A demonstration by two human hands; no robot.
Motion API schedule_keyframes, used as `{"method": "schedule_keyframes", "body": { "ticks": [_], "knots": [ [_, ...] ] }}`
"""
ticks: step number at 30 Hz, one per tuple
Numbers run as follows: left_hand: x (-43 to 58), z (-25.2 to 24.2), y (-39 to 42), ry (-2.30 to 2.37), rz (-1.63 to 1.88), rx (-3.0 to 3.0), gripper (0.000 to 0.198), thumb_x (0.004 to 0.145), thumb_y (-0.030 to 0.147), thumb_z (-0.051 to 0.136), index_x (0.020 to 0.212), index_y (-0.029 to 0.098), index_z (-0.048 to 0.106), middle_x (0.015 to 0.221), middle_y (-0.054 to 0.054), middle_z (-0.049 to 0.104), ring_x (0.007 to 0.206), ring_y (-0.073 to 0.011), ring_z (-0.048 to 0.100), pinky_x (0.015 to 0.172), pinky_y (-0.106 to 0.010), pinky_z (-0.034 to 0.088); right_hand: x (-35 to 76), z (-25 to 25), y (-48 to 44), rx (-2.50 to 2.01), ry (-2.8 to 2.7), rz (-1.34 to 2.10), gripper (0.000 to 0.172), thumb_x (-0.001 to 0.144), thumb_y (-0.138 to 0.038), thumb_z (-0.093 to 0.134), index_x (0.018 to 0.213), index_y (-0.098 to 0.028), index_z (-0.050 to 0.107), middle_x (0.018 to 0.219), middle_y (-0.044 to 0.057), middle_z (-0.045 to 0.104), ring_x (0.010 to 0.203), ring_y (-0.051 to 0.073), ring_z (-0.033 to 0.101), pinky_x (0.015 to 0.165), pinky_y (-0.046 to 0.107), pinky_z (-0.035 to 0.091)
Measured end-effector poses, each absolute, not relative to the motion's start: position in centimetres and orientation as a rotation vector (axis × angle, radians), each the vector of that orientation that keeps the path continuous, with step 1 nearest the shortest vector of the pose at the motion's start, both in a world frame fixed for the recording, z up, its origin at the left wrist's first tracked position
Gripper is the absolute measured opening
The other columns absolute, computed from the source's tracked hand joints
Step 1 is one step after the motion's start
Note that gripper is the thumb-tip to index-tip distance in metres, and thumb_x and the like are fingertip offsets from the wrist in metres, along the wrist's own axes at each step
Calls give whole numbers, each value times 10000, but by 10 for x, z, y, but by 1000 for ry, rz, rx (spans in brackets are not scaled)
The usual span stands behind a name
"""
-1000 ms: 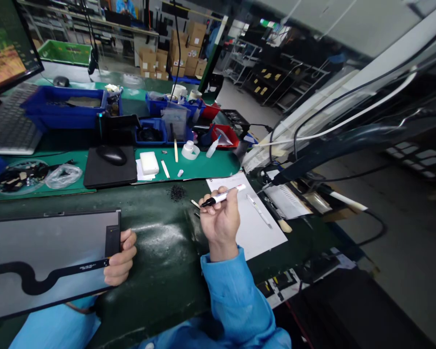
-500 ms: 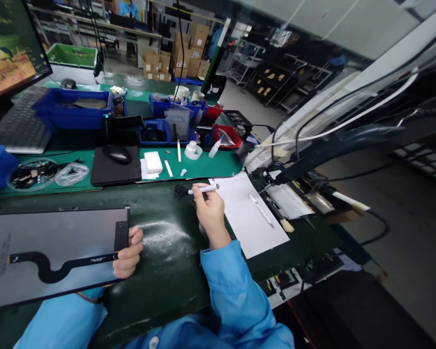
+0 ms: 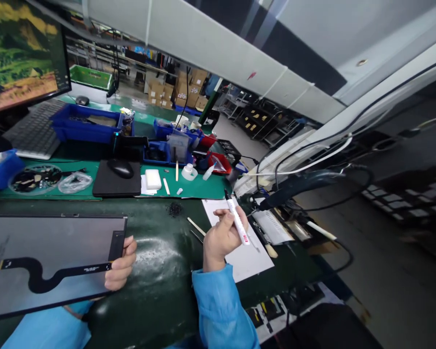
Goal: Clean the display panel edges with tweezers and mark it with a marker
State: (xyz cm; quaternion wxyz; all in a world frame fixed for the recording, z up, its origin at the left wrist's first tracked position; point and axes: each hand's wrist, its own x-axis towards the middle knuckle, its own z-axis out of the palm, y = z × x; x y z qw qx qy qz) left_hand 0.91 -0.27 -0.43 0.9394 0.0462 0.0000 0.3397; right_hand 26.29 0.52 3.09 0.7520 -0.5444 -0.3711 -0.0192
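Observation:
On the left, my left hand [image 3: 121, 266] grips the right edge of a flat display panel [image 3: 72, 242], its grey back turned up. A curved black ribbon cable [image 3: 39, 276] runs across that back. Between the fingers of my right hand [image 3: 221, 240] is a white marker pen [image 3: 239, 223], slanted, with its dark end upward and red print near the lower end. This hand is over a white sheet of paper [image 3: 254, 266], and a thin pen on the sheet is partly hidden. A pale stick [image 3: 195, 226] lies left of the hand, close to a pile of black bits [image 3: 174, 209].
Along the green mat stand a mouse [image 3: 120, 168], a white block [image 3: 153, 179], a tape roll [image 3: 189, 172] and a small bottle [image 3: 210, 171]. Blue bins [image 3: 85, 128] and a red bin [image 3: 220, 162] are behind. A brush [image 3: 272, 251] lies right of the paper.
My right hand has moved right over the paper, and the marker has swung from lying level to pointing up. The pale stick has come into sight. My left hand still holds the panel; the view has shifted.

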Motion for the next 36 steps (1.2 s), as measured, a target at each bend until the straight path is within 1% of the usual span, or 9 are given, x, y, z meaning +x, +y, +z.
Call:
{"method": "schedule_keyframes", "body": {
  "ticks": [4,8,10,14,18,25,29,34,36],
  "knots": [
    [9,-2,1,-27,640,140,440,1022,471,266,853,202,570,552,14,460,392,-130,447,380,-232,406,260,32,4,-1173,-818,-64,240,952,-406,523,1134,-252,491,885,18,561,707,168,591,752,397,531],
    [-1,-11,1,-14,356,240,438,1036,293,238,857,173,620,577,-1,478,414,-124,460,401,-232,431,262,30,4,-1228,-877,-46,288,951,-456,496,1145,-244,510,886,25,576,733,174,595,760,384,522],
    [-5,-15,-1,-7,265,259,457,1032,237,232,850,157,644,571,1,467,415,-116,450,409,-228,433,264,24,7,-1309,-974,55,319,920,-498,532,1061,-217,587,852,36,616,720,183,604,733,368,519],
    [-5,-16,-4,-30,315,204,431,1030,254,277,815,159,638,534,29,401,379,-95,370,388,-205,402,265,10,12,-1466,-1138,333,328,828,-515,659,866,-192,698,738,31,672,684,191,607,697,338,500],
    [-6,-8,-5,30,307,221,420,1028,252,280,820,156,633,536,27,407,394,-100,379,405,-211,414,261,7,13,-1450,-1064,400,391,826,-558,651,911,-180,706,748,12,660,698,166,589,740,326,489],
    [-8,-9,-2,2,297,252,468,1030,243,236,855,158,661,546,28,392,399,-98,367,413,-214,422,299,12,27,-1226,-664,287,517,879,-697,465,948,-199,586,733,-24,546,630,116,549,672,294,512],
    [-4,-18,1,-131,288,254,504,1018,224,191,899,162,677,530,31,368,364,-105,343,378,-227,413,328,14,28,-1156,-558,197,519,851,-718,495,942,-211,555,689,-45,479,603,116,536,655,295,531],
    [-4,-15,0,-38,267,266,486,1014,215,225,852,152,679,557,13,409,404,-106,391,427,-235,442,323,17,22,-1141,-602,89,465,944,-645,366,1090,-239,540,774,-28,521,676,121,559,721,295,524],
    [-5,-13,-1,-6,273,250,478,1018,229,235,825,156,666,558,13,413,403,-105,388,424,-230,444,310,12,23,-1198,-712,140,442,925,-620,444,1075,-227,582,821,-10,576,709,127,578,736,300,517]
  ]
}}
